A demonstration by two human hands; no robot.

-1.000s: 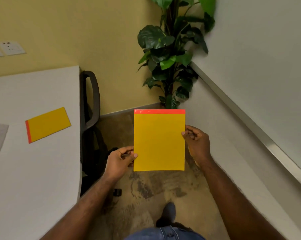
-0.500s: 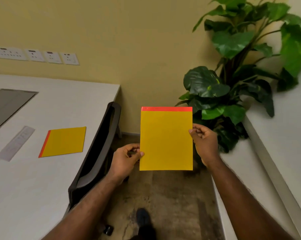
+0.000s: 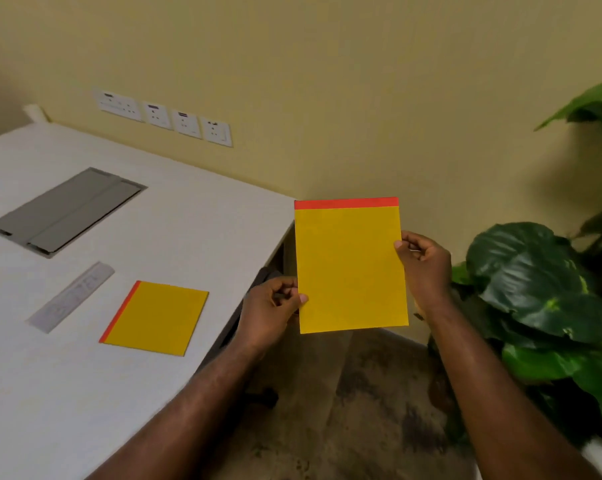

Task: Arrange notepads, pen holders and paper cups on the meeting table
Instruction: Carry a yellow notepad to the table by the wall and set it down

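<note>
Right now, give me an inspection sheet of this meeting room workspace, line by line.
Surface: white meeting table, with a grey hinged cable-box lid set flush in it.
Job's things: one yellow notepad with a red binding strip lies flat on the table; a second identical yellow notepad is held off the table's edge. No pen holders or paper cups seen.
Clutter: pale grey remote control beside the lying notepad.
Grippers: left hand and right hand pinch the held pad's side edges.
Cables: nothing seen.
Surroundings: yellow wall with white sockets, green leafy plant, dark chair mostly hidden.
</note>
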